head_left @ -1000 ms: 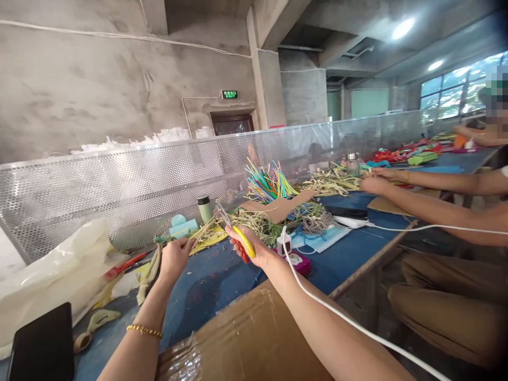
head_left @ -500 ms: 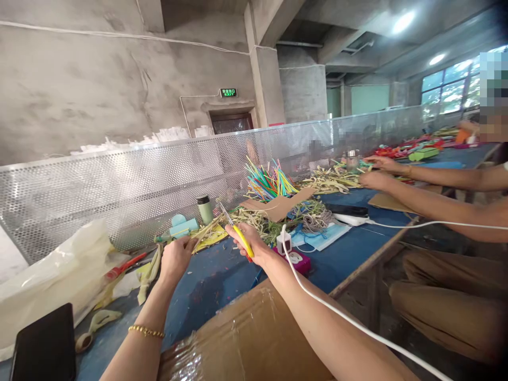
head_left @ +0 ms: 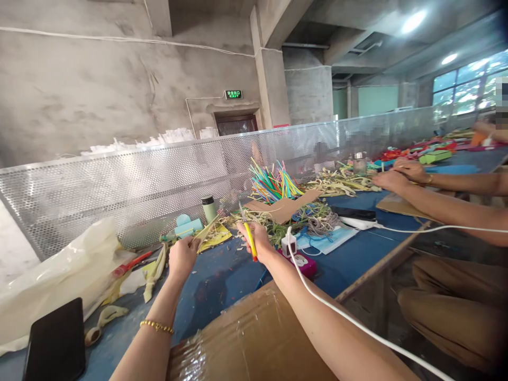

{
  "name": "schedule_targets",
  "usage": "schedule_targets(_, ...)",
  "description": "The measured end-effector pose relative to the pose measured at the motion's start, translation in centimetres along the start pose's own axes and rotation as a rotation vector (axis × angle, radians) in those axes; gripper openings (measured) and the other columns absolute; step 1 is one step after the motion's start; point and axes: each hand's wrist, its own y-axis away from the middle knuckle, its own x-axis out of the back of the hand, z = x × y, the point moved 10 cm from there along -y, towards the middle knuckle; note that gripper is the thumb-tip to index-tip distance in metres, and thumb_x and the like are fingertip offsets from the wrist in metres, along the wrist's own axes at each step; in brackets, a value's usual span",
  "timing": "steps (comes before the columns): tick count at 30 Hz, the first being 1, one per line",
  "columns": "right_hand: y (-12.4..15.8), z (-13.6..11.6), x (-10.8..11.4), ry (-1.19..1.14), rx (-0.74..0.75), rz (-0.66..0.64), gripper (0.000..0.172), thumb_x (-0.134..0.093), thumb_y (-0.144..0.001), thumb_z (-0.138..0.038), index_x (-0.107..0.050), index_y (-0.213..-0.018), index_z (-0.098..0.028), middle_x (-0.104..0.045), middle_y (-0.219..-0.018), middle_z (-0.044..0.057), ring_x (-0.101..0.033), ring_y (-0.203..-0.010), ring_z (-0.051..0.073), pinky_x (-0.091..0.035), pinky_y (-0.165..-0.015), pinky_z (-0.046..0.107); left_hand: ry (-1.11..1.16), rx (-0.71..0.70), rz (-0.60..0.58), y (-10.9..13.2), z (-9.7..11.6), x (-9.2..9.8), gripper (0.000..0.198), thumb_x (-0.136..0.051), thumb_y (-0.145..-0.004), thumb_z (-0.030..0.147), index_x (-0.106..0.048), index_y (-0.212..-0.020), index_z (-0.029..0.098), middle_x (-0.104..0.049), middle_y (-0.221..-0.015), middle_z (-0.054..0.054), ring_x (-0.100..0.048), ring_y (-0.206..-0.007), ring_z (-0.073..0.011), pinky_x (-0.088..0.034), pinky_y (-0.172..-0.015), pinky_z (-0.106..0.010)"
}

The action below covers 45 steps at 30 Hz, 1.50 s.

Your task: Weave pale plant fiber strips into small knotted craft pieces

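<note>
Factory workshop: bare concrete walls, exit sign, long shared desk, perforated metal divider, co-workers alongside.

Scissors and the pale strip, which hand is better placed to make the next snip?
Right, probably. The right hand holds the yellow-handled scissors, blades pointing up near the pale strip, which the left hand pinches at its lower end.

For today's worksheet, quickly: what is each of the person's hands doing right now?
Left hand: closed on a pale straw strip.
Right hand: closed on yellow-handled scissors.
</note>
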Motion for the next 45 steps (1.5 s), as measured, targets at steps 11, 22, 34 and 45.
schedule_targets(11, 5.2, -0.8, -8.0, 1.116, 0.459, -0.577, 0.032, -0.071, -0.064, -0.022, -0.075, -0.096, -0.024, -0.075, -0.097, 0.006, -0.068, -0.095, 0.024, -0.046, -0.074, 0.025, 0.404, 0.114, 0.059, -0.7, -3.2, 0.6, 0.034, -0.051, -0.071, 0.042, -0.042, -0.047, 0.02, -0.033, -0.046, 0.004, -0.031, -0.049, -0.0109, -0.023, -0.049, -0.024)
schedule_targets(22, -1.0, -9.8, -7.9, 0.355, 0.387, -0.161, 0.026, -0.053, -0.09, -0.034, -0.052, -0.07, -0.018, -0.063, -0.066, 0.001, -0.046, -0.042, 0.007, -0.033, -0.041, 0.02, 0.489, -0.033, -0.022, 0.0, -0.6, -0.7, 0.033, -0.052, -0.071, 0.044, -0.043, -0.051, 0.02, -0.032, -0.05, 0.005, -0.032, -0.053, -0.0111, -0.023, -0.05, -0.024)
schedule_targets(34, -1.2, -7.9, -7.4, 0.47, 0.547, -0.162, 0.022, -0.05, -0.079, -0.024, -0.05, -0.058, -0.019, -0.051, -0.051, -0.001, -0.045, -0.049, 0.011, -0.032, -0.049, 0.022, 0.326, 0.121, 0.113, 0.0, -2.9, 1.3, 0.02, -0.052, -0.068, 0.031, -0.051, -0.052, 0.019, -0.045, -0.049, 0.003, -0.042, -0.053, -0.013, -0.027, -0.053, -0.025)
schedule_targets(45, -2.0, -3.1, -8.4, 0.212, 0.136, -0.291, 0.028, -0.074, -0.073, -0.039, -0.06, -0.069, -0.016, -0.059, -0.053, 0.0, -0.048, -0.039, 0.01, -0.033, -0.031, 0.02, 0.269, -0.079, -0.005, 1.4, 1.0, -0.2, 0.026, -0.053, -0.071, 0.034, -0.042, -0.052, 0.02, -0.038, -0.05, 0.005, -0.036, -0.053, -0.0115, -0.024, -0.053, -0.025)
